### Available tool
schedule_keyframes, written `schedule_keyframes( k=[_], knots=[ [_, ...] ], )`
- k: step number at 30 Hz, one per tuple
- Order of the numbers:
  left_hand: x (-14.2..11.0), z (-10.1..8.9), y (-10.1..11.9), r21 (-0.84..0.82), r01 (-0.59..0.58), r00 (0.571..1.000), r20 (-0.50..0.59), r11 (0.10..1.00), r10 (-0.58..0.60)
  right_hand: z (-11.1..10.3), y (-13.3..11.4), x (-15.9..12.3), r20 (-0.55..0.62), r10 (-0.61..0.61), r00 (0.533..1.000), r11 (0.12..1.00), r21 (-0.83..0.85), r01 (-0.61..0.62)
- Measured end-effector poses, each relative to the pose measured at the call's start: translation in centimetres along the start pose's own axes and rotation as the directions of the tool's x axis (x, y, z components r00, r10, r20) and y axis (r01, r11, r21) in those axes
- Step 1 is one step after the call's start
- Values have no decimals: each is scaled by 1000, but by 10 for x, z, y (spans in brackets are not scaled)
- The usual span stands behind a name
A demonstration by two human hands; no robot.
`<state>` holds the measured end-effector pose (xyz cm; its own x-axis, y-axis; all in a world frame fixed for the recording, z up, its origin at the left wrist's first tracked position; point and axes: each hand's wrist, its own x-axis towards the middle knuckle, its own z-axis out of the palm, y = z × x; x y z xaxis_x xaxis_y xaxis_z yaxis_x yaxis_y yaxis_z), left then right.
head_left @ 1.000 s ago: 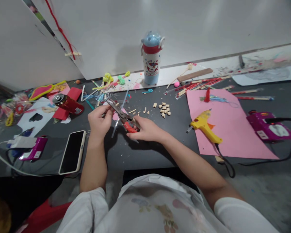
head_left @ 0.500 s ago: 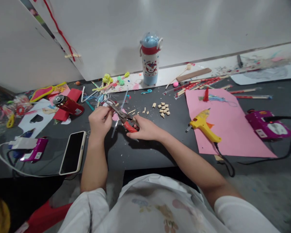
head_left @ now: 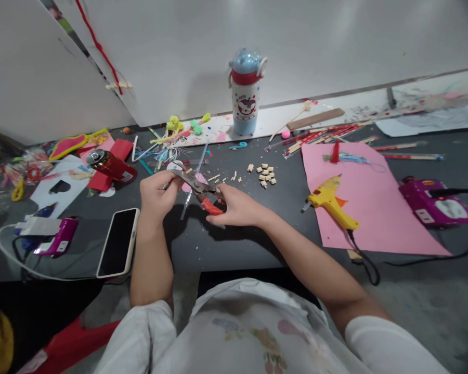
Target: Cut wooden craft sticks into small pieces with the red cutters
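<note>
My right hand (head_left: 239,206) is wrapped round the red handles of a pair of pliers (head_left: 201,193), whose jaws point up and left. At the tip of the jaws my left hand (head_left: 158,196) is closed in a pinch. What its fingers hold is hidden or too small to name. Under the pliers lie a pink piece (head_left: 194,183) and a clear strip (head_left: 200,161). Just right of the jaws are a few thin wooden bits (head_left: 234,176). Farther right sits a small pile of short cut wooden pieces (head_left: 265,171).
A bottle (head_left: 245,93) stands at the back. On the right, a yellow glue gun (head_left: 331,200) rests on pink paper (head_left: 378,223) beside a purple power strip (head_left: 432,202). To the left are a phone (head_left: 118,243), a tilted red can (head_left: 113,166) and another purple power strip (head_left: 64,236).
The view has shifted slightly, so the table things sit a little farther right. Both hands keep their places at the pliers, and the jaws stay by the left fingers.
</note>
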<state>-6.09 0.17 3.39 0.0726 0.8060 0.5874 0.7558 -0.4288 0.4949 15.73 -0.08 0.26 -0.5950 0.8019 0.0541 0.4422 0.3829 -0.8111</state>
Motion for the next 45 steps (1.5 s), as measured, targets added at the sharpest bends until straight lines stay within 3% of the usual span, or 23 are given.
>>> schedule_keyframes(
  k=[9,17,21,26,28,30,32,34,38,45],
  knots=[
    [-1,-5,-3,-104,155,985,89,982,-146,-3,-2,0,38,-16,999,1000,27,15],
    [-1,-5,-4,-121,159,985,93,980,-148,-5,-3,0,82,-9,997,1000,15,8],
    [2,2,-3,-132,181,983,33,975,-178,-4,-2,1,93,16,996,999,48,-21],
    [6,17,-12,-396,327,929,-33,858,-370,-1,2,6,15,149,989,977,152,-149],
    [6,23,-14,-501,387,904,39,774,-426,0,6,8,-19,199,980,963,190,-192],
    [4,29,-13,-539,473,876,201,697,-438,3,10,11,-43,221,974,952,226,-206],
    [0,35,-6,-519,546,836,389,658,-387,5,12,12,-62,228,972,946,248,-206],
    [-3,41,3,-512,558,817,477,653,-324,7,12,12,-69,220,973,944,269,-194],
    [-9,49,16,-558,560,797,565,612,-215,9,12,11,-44,162,986,948,284,-143],
    [-11,53,21,-653,584,802,556,483,-218,9,12,11,-46,156,987,967,211,-143]
  ],
)
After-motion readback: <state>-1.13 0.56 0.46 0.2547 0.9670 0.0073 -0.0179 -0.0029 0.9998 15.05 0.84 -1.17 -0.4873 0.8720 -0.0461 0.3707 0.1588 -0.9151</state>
